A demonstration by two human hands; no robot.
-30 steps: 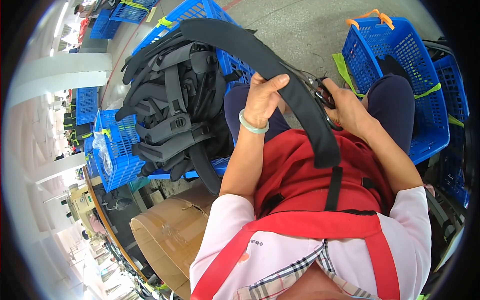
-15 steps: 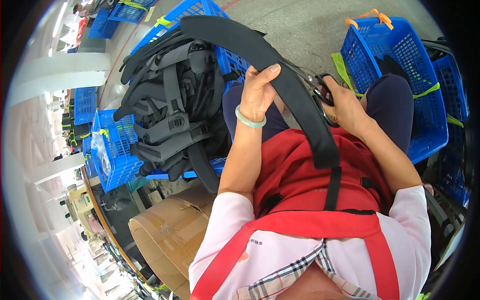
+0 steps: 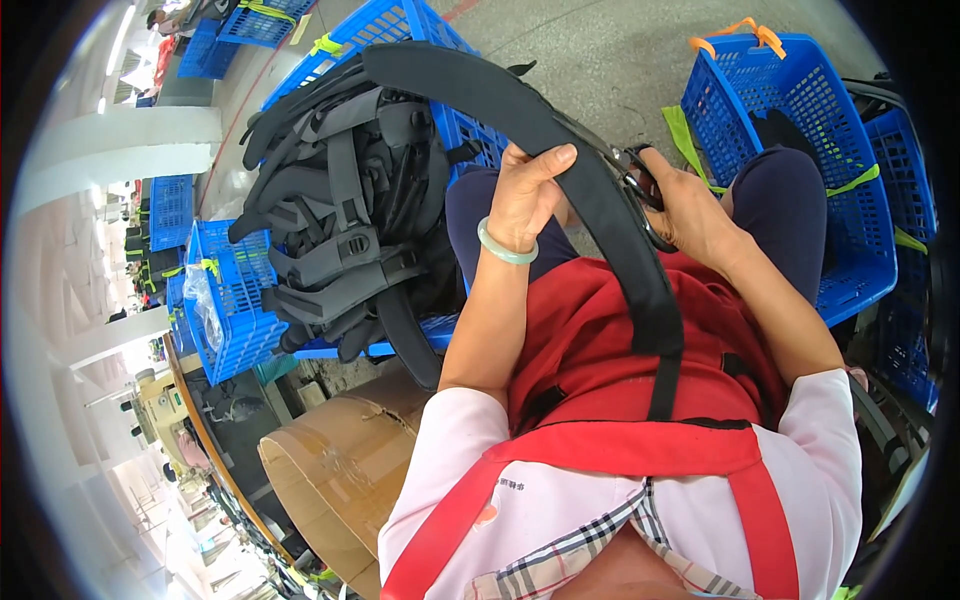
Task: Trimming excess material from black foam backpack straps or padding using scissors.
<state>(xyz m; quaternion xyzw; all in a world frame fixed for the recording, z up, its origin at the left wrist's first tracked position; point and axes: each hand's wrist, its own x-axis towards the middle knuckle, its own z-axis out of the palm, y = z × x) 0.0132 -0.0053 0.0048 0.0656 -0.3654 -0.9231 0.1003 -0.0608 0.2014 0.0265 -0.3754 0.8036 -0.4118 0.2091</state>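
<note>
A long, curved black padded strap point(image 3: 470, 85) stretches from above the crate at my left down to my lap, with black webbing at its lower end. My left hand point(image 3: 527, 195) grips it near the middle, thumb on top and fingers beneath. At the strap's right edge, my right hand point(image 3: 690, 205) is closed on the black handles of a pair of scissors point(image 3: 640, 182). The scissor blades point up and left along that edge, partly hidden by the strap. A red apron point(image 3: 590, 330) covers my lap under the strap's lower end.
To my left, a blue crate point(image 3: 465, 120) overflows with black padded straps point(image 3: 345, 180). Another blue crate point(image 3: 860, 225) stands at my right knee, with dark pieces inside. A cardboard box point(image 3: 340, 450) sits at lower left, near a workbench with a sewing machine point(image 3: 160, 415).
My left hand has shifted slightly down and right along with the strap. The strap's lower end has dropped a little toward me. My right hand and the scissors have hardly moved.
</note>
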